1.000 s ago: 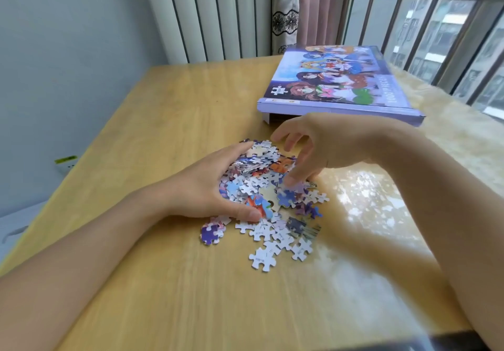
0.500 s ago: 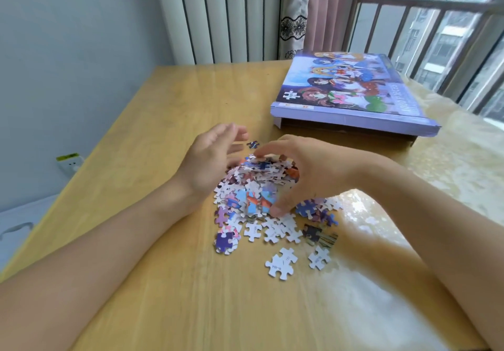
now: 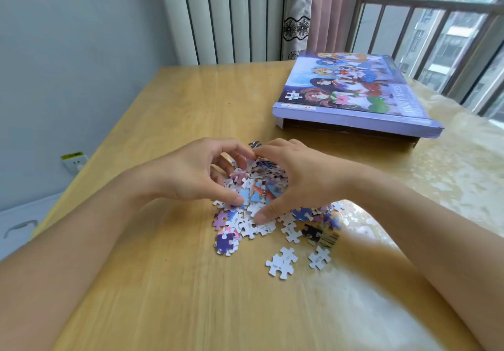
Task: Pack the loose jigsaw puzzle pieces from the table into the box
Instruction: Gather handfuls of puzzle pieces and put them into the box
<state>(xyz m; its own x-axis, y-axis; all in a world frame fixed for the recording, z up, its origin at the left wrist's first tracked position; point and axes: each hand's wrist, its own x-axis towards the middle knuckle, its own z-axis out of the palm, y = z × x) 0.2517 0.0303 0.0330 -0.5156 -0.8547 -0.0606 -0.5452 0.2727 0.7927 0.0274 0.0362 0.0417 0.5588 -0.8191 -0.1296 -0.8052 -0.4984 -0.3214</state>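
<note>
the left hand (image 3: 191,176) and right hand (image 3: 297,178) curl round a heap of puzzle pieces (image 3: 259,184) on the counter (image 3: 163,282), fingertips nearly meeting on top. more pieces lie scattered just beside. the box (image 3: 351,91) sits well apart, lid on.

Both hands cupped together, fingertips nearly meeting

The left hand (image 3: 191,172) curls in from the left, thumb low and fingers arched over. The right hand (image 3: 297,176) mirrors it from the right, thumb pressed down in front, fingers bent. Both forearms reach in bare from the lower corners.
</note>
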